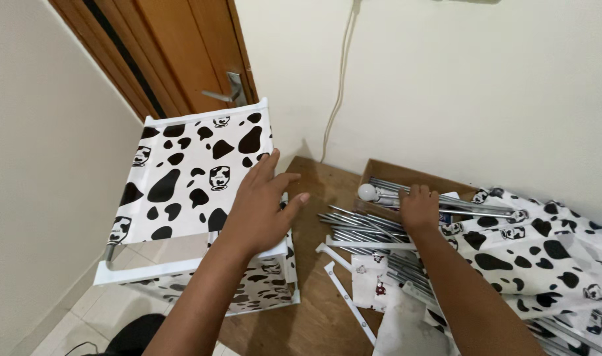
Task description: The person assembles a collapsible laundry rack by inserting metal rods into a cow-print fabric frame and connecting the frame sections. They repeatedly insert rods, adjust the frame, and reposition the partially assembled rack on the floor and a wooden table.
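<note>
rack: a half-built shelf (pixel 182 198) with a cow-print cloth panel on top, white bars along its front and right edges, standing at the left edge of the board, near the door
board: brown wooden sheet (pixel 314 198) on the floor against the wall; it carries the rack's right side, the rods and the box
left hand: (pixel 261 207) lies palm down on the rack's front right corner, fingers spread wide and nearly flat, tips pointing up and right toward the wall; it presses on the cloth and grips nothing
right hand: (pixel 418 207) sits over the near edge of the box, fingers curled down among the rods; it looks closed round one or more of them, but the fingertips are hidden, so the grip cannot be told for sure
rods: a bundle of thin metal tubes (pixel 360 227), long axis running left to right with a slight downward slant, between the rack and the cloth heap
box: open cardboard tray (pixel 380 170) at the board's far right, holding more rods
nearer hand: the right one is on the rods; the left one is well apart from them
cloth: loose cow-print fabric (pixel 545 257) heaped right of the rods
white bars: plastic strips (pixel 344 296) lying at the board's front edge
</note>
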